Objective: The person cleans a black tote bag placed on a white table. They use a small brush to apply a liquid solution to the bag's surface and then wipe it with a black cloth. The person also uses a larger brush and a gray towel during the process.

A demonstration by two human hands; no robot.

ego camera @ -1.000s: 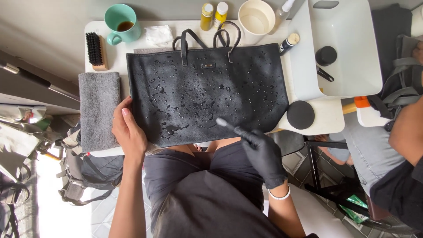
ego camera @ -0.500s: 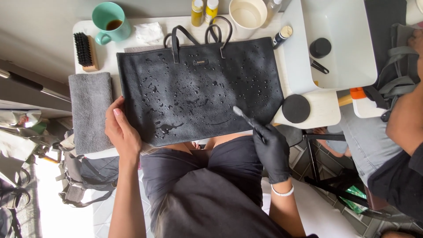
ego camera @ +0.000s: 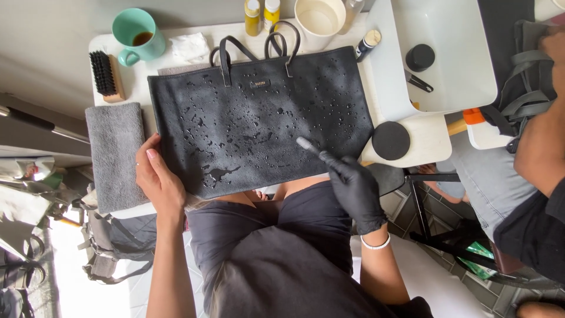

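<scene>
Small brush (ego camera: 307,145) now farther left across wet black bag (ego camera: 259,118), right hand (ego camera: 353,191) gripping.

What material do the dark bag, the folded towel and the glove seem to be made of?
Bag: probably suede or matte leather; dull surface, water sits on it in beads. Towel: grey, soft fibre cloth, perhaps microfibre; fuzzy, no shine. Glove on the right hand: thin black rubber, maybe nitrile; smooth with a slight sheen.
</scene>
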